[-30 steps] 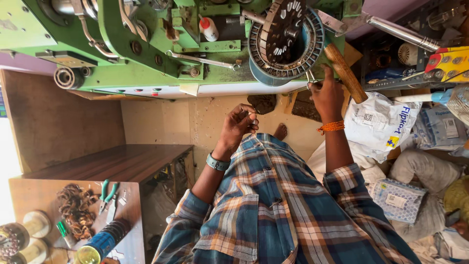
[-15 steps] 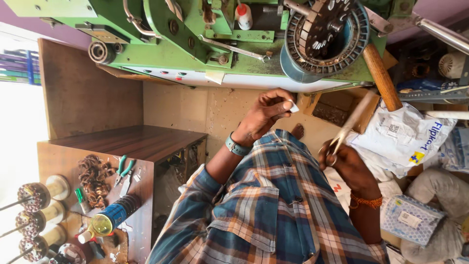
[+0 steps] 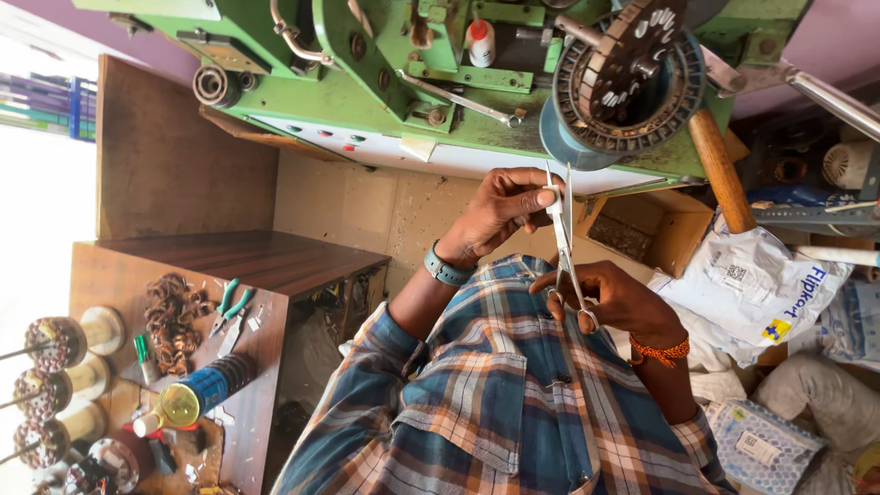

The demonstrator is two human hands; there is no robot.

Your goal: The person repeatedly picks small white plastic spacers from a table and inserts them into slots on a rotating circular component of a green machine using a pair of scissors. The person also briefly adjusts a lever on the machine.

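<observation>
Scissors (image 3: 564, 247) are held upright between the two hands, blades closed or nearly so and pointed toward the green machine (image 3: 385, 92). The right hand (image 3: 614, 302) is curled through the finger loops at the lower end, so the blades can be worked from there. The left hand (image 3: 500, 211) is pinched shut near the blade tips, thumb against forefinger, apparently on something thin held taut for the blades; what it is cannot be made out. Just beyond the fingertips sits a round toothed wheel (image 3: 628, 78) on the machine, with a wooden handle (image 3: 720, 170) beside it. Well off to the left hand's side, a wooden table (image 3: 266, 321) carries green-handled pliers (image 3: 229, 307) and a blue spool (image 3: 202, 394).
</observation>
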